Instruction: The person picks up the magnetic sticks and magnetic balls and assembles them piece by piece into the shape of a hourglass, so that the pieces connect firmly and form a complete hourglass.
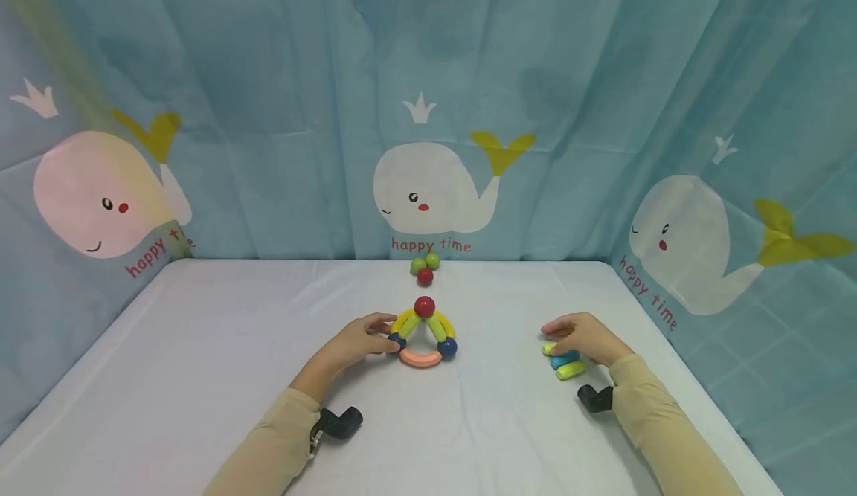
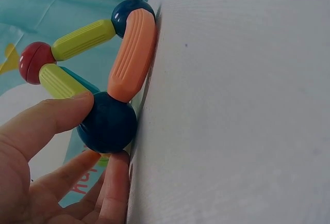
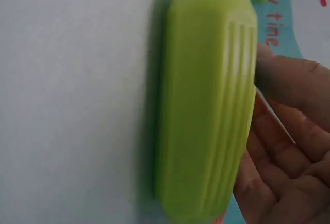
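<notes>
1. Left hand (image 1: 358, 338) pinches the frame's (image 1: 437, 327) blue ball (image 2: 107, 123) on the table (image 1: 502, 422).
2. Right hand (image 1: 588, 336) is at loose sticks (image 1: 565, 361); I cannot tell its grip.
3. Likely step: picking one; next needs a firm pinch.

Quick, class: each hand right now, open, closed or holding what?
Left hand: holding a dark blue ball between thumb and fingers.
Right hand: at the sticks; whether gripping one cannot be told.

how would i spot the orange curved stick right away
On the white table, midway across, sits a ball-and-stick toy frame. The orange curved stick forms its near edge, bridging two blue balls; it is the toy's only orange piece.
</notes>
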A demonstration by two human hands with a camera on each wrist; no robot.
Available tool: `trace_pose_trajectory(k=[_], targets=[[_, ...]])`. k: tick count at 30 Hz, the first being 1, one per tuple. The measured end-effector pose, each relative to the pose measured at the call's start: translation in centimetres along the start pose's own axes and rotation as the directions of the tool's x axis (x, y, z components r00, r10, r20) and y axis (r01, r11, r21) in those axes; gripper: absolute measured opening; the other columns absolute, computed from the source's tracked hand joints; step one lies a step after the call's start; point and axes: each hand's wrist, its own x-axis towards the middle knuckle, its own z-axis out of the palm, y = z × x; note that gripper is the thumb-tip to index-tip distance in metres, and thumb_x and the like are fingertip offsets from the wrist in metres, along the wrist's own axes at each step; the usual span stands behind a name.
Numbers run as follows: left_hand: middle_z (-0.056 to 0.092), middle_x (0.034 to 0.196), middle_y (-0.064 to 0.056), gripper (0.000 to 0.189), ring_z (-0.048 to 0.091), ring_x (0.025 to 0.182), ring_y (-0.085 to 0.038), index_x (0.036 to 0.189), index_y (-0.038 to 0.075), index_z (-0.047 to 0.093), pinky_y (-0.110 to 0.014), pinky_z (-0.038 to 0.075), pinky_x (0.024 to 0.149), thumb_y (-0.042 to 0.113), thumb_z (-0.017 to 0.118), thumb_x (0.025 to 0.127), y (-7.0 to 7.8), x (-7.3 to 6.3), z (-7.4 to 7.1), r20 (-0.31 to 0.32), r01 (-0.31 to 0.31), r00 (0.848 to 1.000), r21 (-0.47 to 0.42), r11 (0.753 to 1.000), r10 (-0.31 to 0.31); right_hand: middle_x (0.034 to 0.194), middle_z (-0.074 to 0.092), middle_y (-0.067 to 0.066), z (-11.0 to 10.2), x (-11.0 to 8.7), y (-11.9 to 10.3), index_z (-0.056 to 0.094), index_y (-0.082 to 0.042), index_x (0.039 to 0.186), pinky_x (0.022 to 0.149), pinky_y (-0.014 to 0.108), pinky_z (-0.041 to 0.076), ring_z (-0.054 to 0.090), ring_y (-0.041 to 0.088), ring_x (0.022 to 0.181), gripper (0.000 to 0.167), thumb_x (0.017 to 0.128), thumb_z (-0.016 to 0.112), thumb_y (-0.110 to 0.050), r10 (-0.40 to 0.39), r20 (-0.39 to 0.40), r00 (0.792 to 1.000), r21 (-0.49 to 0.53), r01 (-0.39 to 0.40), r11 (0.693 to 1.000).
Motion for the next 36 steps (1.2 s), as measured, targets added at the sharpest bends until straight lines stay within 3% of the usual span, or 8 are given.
trace_pose_trajectory(k=[5,15,25,29,36], targets=[[0.060,0.133,-0.012,0.064,0.063,0.105,-0.021,0.140,0.016,0.055,-0.042,0.055,0.091,0.024,0.080,0.082,0.0,0.2,0.1,0.004,-0.005,1.000,0.002,1.000,0.005,0.115,0.070,0.015,0.1,0.2,0.2,0.072,-0.002,0.112,0.092,0.042,0.054,0.063,0.025,0.105,0.034,0.078,0.079,-0.007,0.005,-0.013,1.000,-0.075,-0.005,0.997],[0.060,0.133,-0.011,0.063,0.064,0.104,-0.020,0.140,0.016,0.055,-0.041,0.055,0.092,0.024,0.080,0.083,-0.1,0.2,0.1,0.003,-0.002,1.000,-0.014,1.000,0.002,0.119,0.069,0.015,-0.3,-0.1,0.1,0.071,-0.004,0.114,0.091,0.044,0.055,0.063,0.025,0.108,0.038,0.078,0.081,-0.011,0.028,-0.039,0.999,-0.130,-0.032,0.991],[0.059,0.133,-0.011,0.063,0.064,0.103,-0.020,0.140,0.016,0.055,-0.041,0.054,0.091,0.023,0.080,0.083,-0.1,0.2,0.0,0.007,-0.011,1.000,-0.033,0.999,0.011,0.109,0.070,0.012,-0.7,0.1,0.6,0.073,-0.003,0.111,0.076,0.030,0.054,0.062,0.019,0.090,0.034,0.080,0.081,-0.016,0.034,-0.030,0.999,-0.101,-0.037,0.994],[0.059,0.133,-0.011,0.063,0.064,0.102,-0.020,0.140,0.016,0.055,-0.040,0.055,0.091,0.024,0.079,0.083,-0.2,0.2,0.1,0.005,-0.006,1.000,-0.031,0.999,0.006,0.115,0.069,0.014,-0.6,0.4,0.9,0.072,-0.004,0.113,0.079,0.028,0.052,0.061,0.020,0.095,0.035,0.083,0.079,-0.021,0.041,-0.020,0.999,-0.049,-0.042,0.998],[0.060,0.133,-0.010,0.063,0.063,0.102,-0.021,0.140,0.018,0.056,-0.041,0.052,0.091,0.026,0.080,0.082,-0.2,0.3,0.1,-0.006,0.027,1.000,-0.032,0.999,-0.027,0.127,0.065,0.015,-0.4,0.8,1.3,0.070,-0.007,0.120,0.091,0.038,0.051,0.059,0.025,0.109,0.039,0.087,0.076,-0.027,0.064,-0.009,0.998,0.016,-0.063,0.998]])
